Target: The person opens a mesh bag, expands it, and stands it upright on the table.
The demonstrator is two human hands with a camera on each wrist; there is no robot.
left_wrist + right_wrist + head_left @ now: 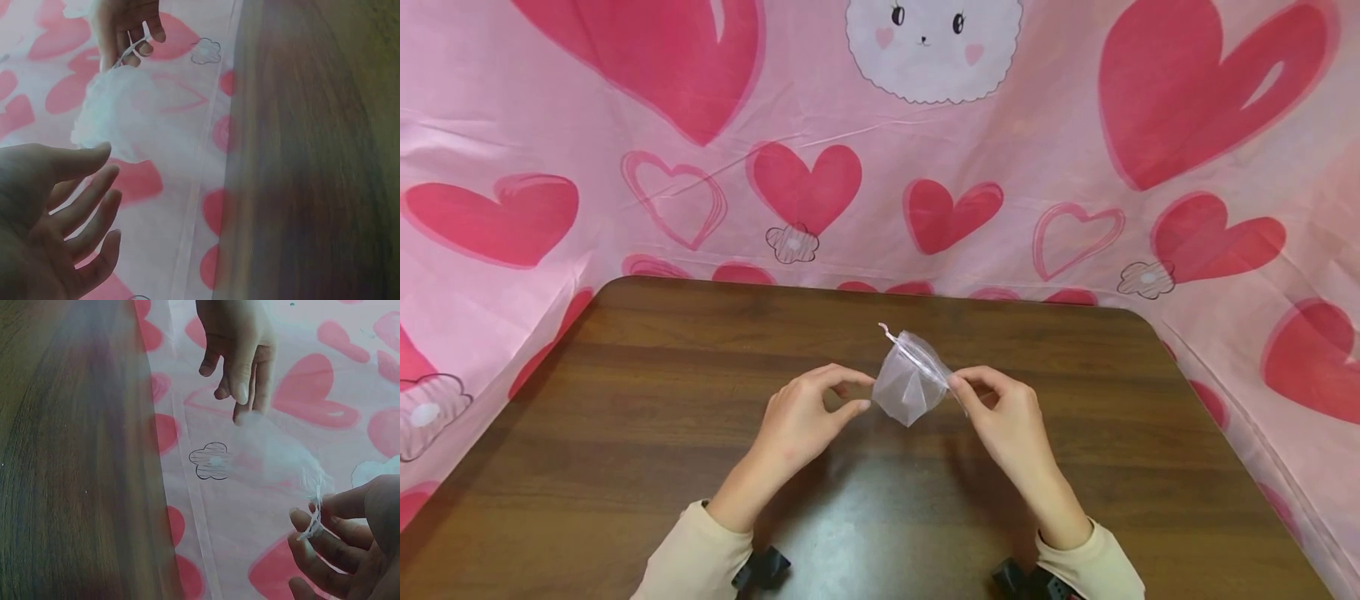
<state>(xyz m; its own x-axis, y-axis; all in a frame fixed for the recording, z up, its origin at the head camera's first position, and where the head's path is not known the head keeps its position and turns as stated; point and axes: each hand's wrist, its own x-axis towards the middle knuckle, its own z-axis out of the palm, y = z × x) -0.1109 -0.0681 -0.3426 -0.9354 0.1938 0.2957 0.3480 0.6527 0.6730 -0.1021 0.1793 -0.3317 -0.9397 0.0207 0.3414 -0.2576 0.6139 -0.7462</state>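
Note:
A small sheer white organza drawstring bag hangs above the table between the two hands. My right hand pinches it at its right edge, by the drawstring, between thumb and index finger. In the right wrist view, a white cord loop dangles over those fingers. Another cord end sticks out at the bag's upper left. My left hand is at the bag's left side, its thumb and index finger apart and the fingertips close to the sheer fabric. The left wrist view shows its other fingers loosely bent.
Below the hands is a dark brown wooden table with rounded far corners. A pink cloth printed with red hearts hangs behind and along both sides. Dark wrist devices sit by the beige sleeves.

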